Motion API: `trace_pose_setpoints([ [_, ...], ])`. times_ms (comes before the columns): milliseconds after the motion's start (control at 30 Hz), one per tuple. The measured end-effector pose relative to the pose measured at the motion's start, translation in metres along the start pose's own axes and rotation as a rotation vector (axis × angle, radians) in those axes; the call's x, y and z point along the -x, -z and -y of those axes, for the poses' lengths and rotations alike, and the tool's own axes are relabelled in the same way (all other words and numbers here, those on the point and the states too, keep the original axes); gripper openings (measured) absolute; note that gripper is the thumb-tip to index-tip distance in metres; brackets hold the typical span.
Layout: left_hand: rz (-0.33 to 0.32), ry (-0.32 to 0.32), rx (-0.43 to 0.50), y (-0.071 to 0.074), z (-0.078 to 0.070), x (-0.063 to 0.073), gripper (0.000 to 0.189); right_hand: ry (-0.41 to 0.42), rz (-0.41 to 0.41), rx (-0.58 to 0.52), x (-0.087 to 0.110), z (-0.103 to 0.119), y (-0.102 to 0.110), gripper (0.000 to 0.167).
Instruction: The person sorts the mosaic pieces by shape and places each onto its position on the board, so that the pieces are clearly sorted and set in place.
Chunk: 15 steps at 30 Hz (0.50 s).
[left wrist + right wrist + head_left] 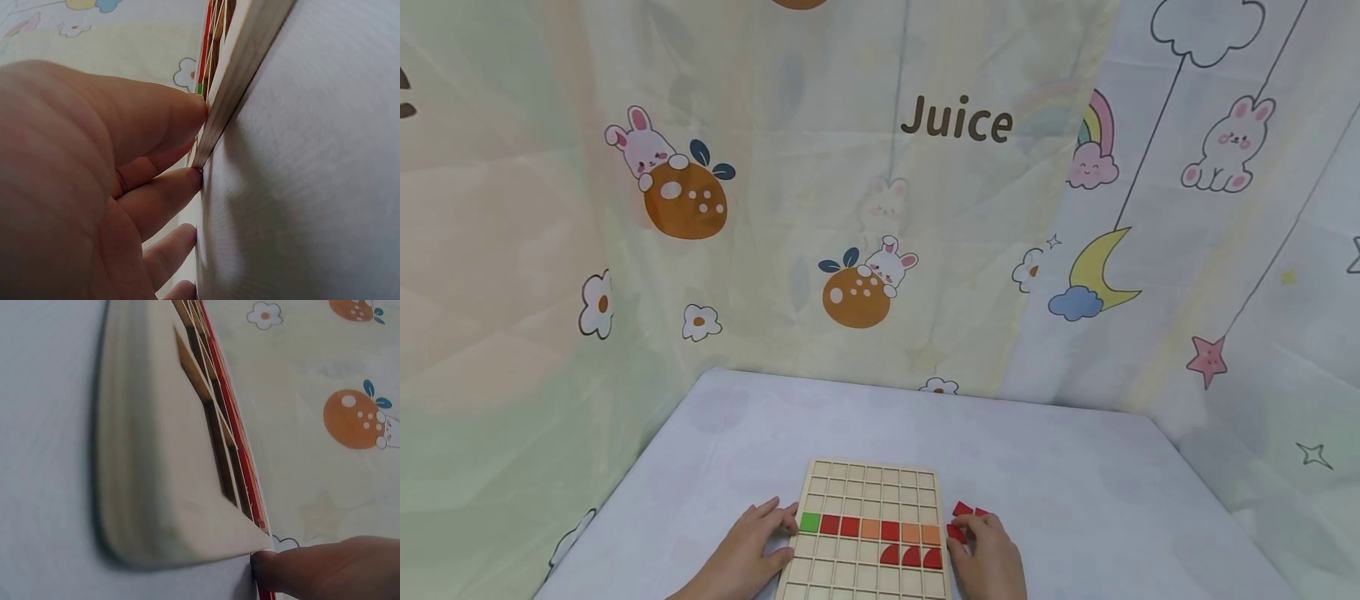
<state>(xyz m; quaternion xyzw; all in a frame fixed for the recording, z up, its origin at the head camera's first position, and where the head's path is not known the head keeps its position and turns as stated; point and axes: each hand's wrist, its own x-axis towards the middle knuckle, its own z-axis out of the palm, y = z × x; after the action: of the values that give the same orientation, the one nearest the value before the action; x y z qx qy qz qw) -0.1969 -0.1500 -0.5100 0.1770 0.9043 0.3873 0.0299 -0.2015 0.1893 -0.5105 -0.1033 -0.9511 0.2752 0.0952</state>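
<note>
A pale wooden grid board (824, 572) lies on the table. One row holds a green square tile (810, 522), several red square tiles and several orange square tiles (870, 528). Below it, at the right end, sit three red quarter-circle pieces (911, 556). My left hand (747, 546) touches the board's left side; in the left wrist view its thumb (169, 115) and a fingertip meet the wooden edge. Right of the board, my right hand (992, 557) has thumb and forefinger at a loose red piece (956, 533), which it appears to pinch; the contact is partly hidden.
More loose red pieces (962, 508) lie just beyond my right fingers. A pale cloth covers the table (1090, 500). Printed curtains (775, 317) with rabbits and flowers hang behind and at both sides.
</note>
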Motion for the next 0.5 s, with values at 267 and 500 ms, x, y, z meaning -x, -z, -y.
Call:
trace_pose_setpoints([
  [267, 0.000, -0.010, 0.006, 0.0003, 0.0008, 0.0006, 0.020, -0.038, 0.022, -0.016, -0.0005, 0.0033, -0.0009, 0.031],
  [500, 0.000, -0.010, 0.003, 0.0002, 0.0004, 0.0004, 0.020, -0.077, 0.029, -0.002, -0.0020, 0.0025, 0.0040, 0.032],
])
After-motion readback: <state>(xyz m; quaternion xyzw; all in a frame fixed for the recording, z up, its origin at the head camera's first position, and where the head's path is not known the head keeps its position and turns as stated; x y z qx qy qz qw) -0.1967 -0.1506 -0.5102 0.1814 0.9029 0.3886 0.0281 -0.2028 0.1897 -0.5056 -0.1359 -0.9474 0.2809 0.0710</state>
